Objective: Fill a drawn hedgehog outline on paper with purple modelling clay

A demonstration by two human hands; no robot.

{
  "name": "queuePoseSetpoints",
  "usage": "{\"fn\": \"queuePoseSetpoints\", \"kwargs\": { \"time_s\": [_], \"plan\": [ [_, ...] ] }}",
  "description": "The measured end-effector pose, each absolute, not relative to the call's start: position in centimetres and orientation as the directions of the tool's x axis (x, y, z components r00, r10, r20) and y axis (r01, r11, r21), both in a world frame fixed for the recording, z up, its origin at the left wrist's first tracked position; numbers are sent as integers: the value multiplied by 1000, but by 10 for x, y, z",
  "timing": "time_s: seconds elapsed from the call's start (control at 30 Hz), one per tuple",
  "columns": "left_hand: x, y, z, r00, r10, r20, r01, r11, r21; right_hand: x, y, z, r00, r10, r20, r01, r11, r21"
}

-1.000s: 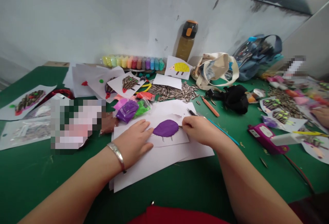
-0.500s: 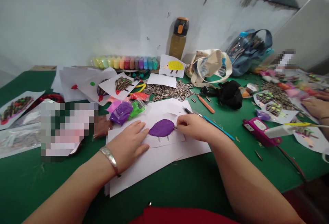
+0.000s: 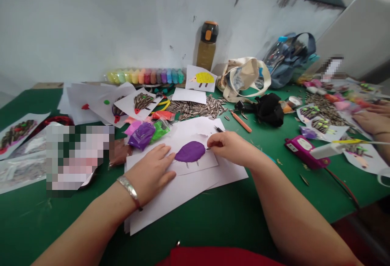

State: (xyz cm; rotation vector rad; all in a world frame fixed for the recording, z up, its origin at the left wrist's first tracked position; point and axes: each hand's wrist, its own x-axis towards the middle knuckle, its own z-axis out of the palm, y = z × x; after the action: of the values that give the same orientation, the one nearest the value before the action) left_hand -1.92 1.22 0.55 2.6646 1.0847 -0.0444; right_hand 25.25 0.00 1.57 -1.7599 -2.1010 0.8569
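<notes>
Pinched shut, the right hand point(image 3: 232, 149) has its fingertips closed on a tiny dark bit point(image 3: 208, 148) right at the right end of the purple clay point(image 3: 190, 151) (too small to say what it is, maybe a seed). The left hand point(image 3: 150, 172) isn't gripping anything. It lies flat, palm down with fingers spread, pressing on the paper point(image 3: 201, 167), fingertips just beside the clay's left end. There's a silver bracelet point(image 3: 129, 187) on that wrist.

The clay is a flat oval stuck on that small sheet, which sits on bigger white sheets on the green table point(image 3: 228, 217), right between the two hands.

Just behind the left hand are bags point(image 3: 143, 134) of purple and green clay. Further back is a pile of seeds point(image 3: 195, 109), then a row of coloured tubs point(image 3: 146, 76), a yellow hedgehog card point(image 3: 201, 79) and a bottle point(image 3: 207, 46) by the wall. A tote point(image 3: 243, 79) sits to the right of the card. At the right edge, another person's hand point(image 3: 370, 121) rests among more seed pictures, well apart from the clay.
</notes>
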Motion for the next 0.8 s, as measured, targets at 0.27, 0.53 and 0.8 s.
{"fn": "queuePoseSetpoints", "kwargs": {
  "time_s": [0.27,0.53,0.8],
  "plan": [
    [-21,13,4,743,663,-86,665,-720,198,257,7,6,-273,943,-192,727,71,-683],
    [-20,14,4,756,649,-87,653,-739,166,250,10,3,-243,950,-196,739,50,-672],
    [-20,15,4,759,648,-60,646,-740,187,255,4,-1,-257,955,-150,688,72,-722]
  ]
}}
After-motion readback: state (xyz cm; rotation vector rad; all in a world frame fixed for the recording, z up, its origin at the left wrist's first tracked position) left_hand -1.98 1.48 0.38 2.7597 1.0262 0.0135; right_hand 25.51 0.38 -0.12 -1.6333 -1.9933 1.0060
